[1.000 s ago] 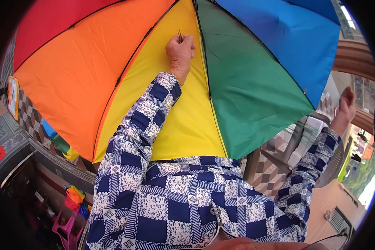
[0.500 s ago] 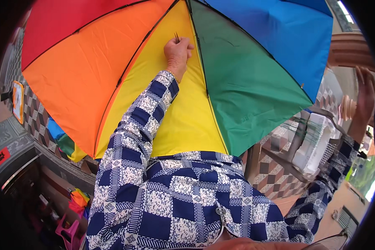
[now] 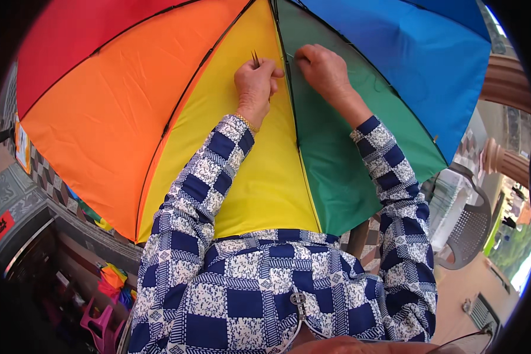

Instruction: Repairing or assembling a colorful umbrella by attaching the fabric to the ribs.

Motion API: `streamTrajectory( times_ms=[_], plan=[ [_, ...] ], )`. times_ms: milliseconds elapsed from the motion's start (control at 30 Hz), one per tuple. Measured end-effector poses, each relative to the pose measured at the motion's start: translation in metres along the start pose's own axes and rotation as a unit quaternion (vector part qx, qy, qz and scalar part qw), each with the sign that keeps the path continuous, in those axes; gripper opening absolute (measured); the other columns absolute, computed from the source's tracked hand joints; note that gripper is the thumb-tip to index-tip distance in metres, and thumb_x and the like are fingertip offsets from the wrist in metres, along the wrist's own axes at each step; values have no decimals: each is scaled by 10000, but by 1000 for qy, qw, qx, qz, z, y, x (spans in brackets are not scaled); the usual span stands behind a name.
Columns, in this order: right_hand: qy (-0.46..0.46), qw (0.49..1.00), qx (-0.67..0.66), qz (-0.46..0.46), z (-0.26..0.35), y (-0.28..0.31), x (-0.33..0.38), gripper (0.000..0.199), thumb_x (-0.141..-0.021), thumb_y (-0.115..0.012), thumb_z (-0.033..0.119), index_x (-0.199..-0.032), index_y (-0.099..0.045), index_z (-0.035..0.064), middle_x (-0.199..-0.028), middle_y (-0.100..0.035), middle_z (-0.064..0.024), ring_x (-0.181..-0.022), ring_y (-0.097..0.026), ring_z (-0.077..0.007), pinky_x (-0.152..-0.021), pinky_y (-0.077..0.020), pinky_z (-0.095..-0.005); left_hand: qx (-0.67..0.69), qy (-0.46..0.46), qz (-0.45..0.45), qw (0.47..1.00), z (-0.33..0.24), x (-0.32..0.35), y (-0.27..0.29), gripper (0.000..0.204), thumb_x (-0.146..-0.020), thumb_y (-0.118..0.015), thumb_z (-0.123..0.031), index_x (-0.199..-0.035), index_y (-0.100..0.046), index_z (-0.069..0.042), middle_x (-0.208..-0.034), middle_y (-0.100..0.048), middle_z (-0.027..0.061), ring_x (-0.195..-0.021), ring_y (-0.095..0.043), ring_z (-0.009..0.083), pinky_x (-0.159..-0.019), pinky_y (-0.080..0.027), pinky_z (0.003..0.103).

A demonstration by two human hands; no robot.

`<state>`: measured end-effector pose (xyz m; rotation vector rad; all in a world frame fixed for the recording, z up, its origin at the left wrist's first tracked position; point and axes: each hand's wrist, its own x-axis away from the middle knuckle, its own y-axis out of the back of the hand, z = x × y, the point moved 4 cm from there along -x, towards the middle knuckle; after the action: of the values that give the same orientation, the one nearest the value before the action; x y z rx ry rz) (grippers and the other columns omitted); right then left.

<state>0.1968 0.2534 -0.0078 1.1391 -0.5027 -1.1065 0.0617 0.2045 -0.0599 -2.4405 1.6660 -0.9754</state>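
A large open umbrella (image 3: pixel 259 194) with red, orange, yellow, green and blue panels spreads in front of me, its dark ribs (image 3: pixel 294 112) facing me. Over the yellow panel, my left hand (image 3: pixel 255 85) is closed around a small tool with two thin, pointed dark tips (image 3: pixel 255 59), most of it hidden in the fist. My right hand (image 3: pixel 324 68) is over the green panel, just right of the rib between yellow and green. Its thumb and fingers are pinched together; what they hold is too small to make out.
To the right stand a grey-brown plastic chair (image 3: pixel 469 227) and a white container (image 3: pixel 448 203). Rounded brown columns (image 3: pixel 507 82) rise behind the umbrella. At lower left are a pink plastic stool (image 3: pixel 97 318) and bright folded fabric (image 3: pixel 113 276). Patterned tiles (image 3: pixel 44 168) cover the floor.
My right hand has come in from far out on the right to the umbrella's rib, beside my left hand. The left hand keeps its grip; the umbrella has shifted slightly in view.
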Motion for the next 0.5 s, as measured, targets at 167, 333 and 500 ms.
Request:
streamTrajectory(
  times_ms=[167, 333, 500],
  plan=[
    [-22, 999, 11, 39, 4, -7, 1, 109, -759, -558, 125, -798, -655, 94, -796, -612, -92, -804, -597, -299, -678, -480, -418, -1, -2, -3, 1000, 2, -2, 1, 57, -806, -575, -76, -810, -543, -29, -663, -609, 94, -392, -431, 82, -361, -327, 210],
    [-34, 998, -19, 40, -1, -12, -1, 113, -758, -561, 126, -803, -663, 109, -804, -613, -84, -808, -596, -299, -683, -480, -412, -2, -10, -3, 1000, 3, -2, 2, 67, -809, -578, -81, -822, -547, -24, -663, -609, 93, -391, -432, 80, -360, -327, 210],
    [-28, 999, -35, 21, -2, -15, -3, 111, -761, -567, 136, -802, -670, 127, -800, -610, -69, -803, -596, -296, -684, -480, -401, -8, -17, -10, 1000, 4, -2, 1, 67, -810, -581, -84, -817, -552, -24, -656, -607, 89, -388, -427, 79, -360, -328, 211]
  ],
)
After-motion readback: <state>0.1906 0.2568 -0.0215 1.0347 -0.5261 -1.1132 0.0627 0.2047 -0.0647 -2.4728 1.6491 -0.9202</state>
